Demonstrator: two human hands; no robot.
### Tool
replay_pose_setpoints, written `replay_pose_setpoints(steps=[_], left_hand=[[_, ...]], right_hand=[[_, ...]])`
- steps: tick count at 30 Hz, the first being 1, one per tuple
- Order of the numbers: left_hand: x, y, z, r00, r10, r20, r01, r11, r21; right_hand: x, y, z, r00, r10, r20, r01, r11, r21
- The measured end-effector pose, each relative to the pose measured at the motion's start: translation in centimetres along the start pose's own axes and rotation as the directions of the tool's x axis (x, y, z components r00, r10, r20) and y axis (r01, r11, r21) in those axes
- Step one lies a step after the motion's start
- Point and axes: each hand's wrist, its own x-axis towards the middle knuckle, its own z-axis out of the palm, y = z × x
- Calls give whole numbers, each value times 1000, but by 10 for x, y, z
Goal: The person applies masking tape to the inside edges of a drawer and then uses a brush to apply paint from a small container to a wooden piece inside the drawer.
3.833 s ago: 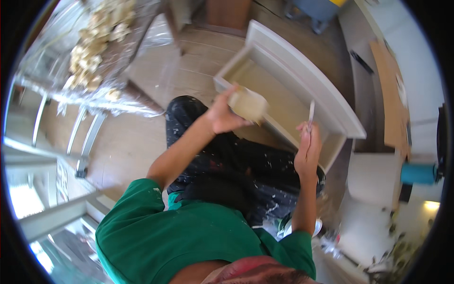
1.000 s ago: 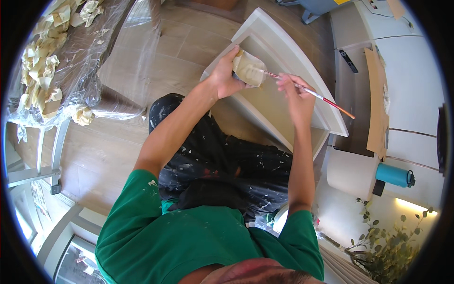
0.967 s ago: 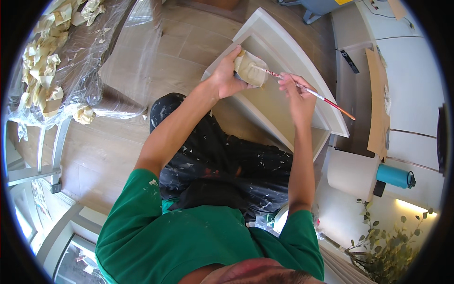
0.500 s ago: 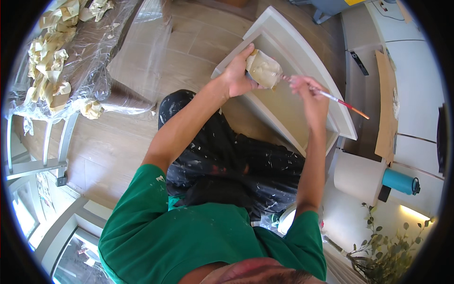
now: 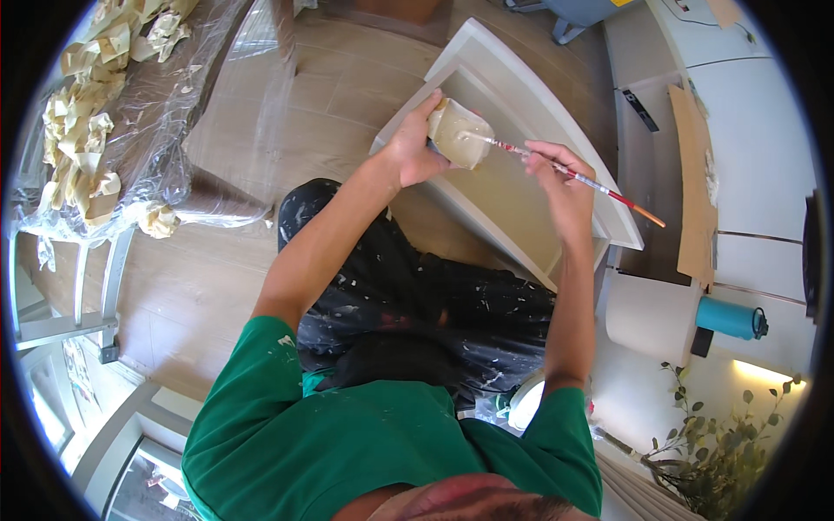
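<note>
My left hand (image 5: 414, 148) is wrapped round a small paint cup (image 5: 461, 149) and tips its mouth toward me. Cream-coloured paint coats the inside of the cup. Between the fingers of my right hand (image 5: 560, 178) is a slim paintbrush (image 5: 608, 192) with a red and orange handle. Its bristles dip into the paint and are partly hidden there. Just beyond and beneath both hands sits a pale drawer (image 5: 499, 195) with a wide, curved white front panel (image 5: 556, 108).
Plastic sheeting and crumpled masking paper (image 5: 82, 143) cover furniture at the left, above a metal ladder (image 5: 65, 326). On the right are a cardboard strip (image 5: 692, 187), a large beige roll (image 5: 651, 317), a teal bottle (image 5: 728, 319) and a leafy plant (image 5: 721, 451). A white bucket (image 5: 526, 404) stands by my right elbow.
The cup and both hands sit slightly further left in the picture, as does the whole scene. The brush's tip has moved from the cup's edge further into the paint.
</note>
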Motion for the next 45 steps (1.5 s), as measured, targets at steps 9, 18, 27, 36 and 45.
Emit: replay_pose_setpoints(steps=[9,18,27,36,45], left_hand=[[1,-3,3,999,-37,11,37,999,26],[4,-6,-2,997,-61,54,58,997,53],[2,1,-7,999,-25,30,23,997,75],[2,1,-5,999,-27,46,25,998,53],[4,3,-7,998,-48,41,46,998,32]], right_hand=[[3,13,-24,997,-42,57,45,998,-53],[-5,6,-32,997,-35,76,38,998,-44],[-7,1,-37,996,-70,59,75,994,-83],[-2,8,-33,997,46,-64,-34,985,170],[5,45,-32,980,137,-141,-95,957,273]])
